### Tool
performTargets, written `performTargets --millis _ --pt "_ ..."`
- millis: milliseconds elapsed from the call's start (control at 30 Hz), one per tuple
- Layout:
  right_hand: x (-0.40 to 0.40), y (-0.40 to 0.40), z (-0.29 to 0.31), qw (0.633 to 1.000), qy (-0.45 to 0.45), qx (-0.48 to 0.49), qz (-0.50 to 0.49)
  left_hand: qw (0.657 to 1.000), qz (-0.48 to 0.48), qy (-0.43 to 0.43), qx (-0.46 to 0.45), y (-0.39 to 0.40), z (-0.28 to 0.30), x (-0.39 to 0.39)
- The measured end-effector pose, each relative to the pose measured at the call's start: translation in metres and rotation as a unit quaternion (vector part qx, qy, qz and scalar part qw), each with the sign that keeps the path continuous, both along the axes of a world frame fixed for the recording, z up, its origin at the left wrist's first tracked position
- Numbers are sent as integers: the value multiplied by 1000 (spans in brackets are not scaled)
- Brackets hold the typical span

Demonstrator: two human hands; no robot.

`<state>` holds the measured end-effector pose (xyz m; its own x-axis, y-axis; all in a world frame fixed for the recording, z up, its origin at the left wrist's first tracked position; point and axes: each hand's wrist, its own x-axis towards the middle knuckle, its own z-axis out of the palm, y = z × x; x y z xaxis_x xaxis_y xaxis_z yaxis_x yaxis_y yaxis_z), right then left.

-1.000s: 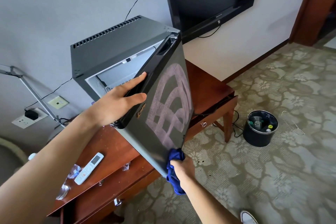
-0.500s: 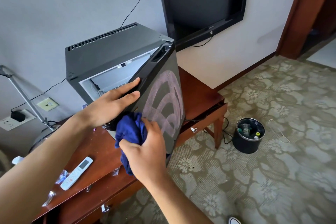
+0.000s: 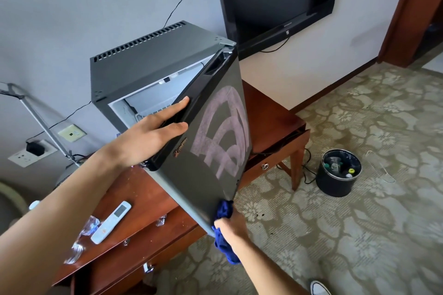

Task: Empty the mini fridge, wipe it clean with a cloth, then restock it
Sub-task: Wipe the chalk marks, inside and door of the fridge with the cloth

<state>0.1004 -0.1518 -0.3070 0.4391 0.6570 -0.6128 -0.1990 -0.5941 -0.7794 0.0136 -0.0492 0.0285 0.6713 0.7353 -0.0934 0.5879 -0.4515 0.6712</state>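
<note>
Right now the mini fridge stands on the wooden desk with its door swung partly open toward the camera, so the dark outer face slants down and toward the floor. The left hand steadies that door at its upper free edge: the thumb lies along the top rim and the fingers stretch nearly straight across the front face, pressing rather than wrapping. The right hand sits at the door's lowest corner, its fingers curled round a bunched blue cloth that touches the bottom edge of the door, with a loose tail hanging below the wrist.

What the next wipe turns on is this: the pale smeared arcs lie on the door face above the cloth, between the two hands, and the door's long axis runs from the hinge corner at the fridge's top down to the cloth. The right hand is the nearer one to work with, and I judge a stroke up along that axis would meet the marks, while the left hand keeps the door from swinging.

Beside the fridge on the desk lies a white remote; a black bin stands on the carpet beyond the desk's end.
</note>
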Motion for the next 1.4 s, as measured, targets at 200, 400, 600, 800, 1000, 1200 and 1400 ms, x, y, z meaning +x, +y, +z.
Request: performTargets --millis 200,400,600,800,1000,1200,1400 --pt "11 5 -33 996 64 -49 46 1000 -5 8 10 1 0 1" --pt "23 0 -6 994 54 4 99 1000 -6 4 6 -1 0 1" --pt "23 2 62 988 -36 111 100 1000 0 -21 -7 1 1 -2" --pt "-26 -47 170 911 -242 285 176 1000 -15 -19 -11 11 -2 -7" --pt "-36 -49 203 837 -382 344 189 1000 -25 -4 -8 19 -4 -9" --pt "-26 -32 186 818 -434 329 184 999 -29 -10 -17 20 -2 -10" --pt "-16 -16 168 880 -363 278 127 999 -29 -15 -19 22 -3 -12"
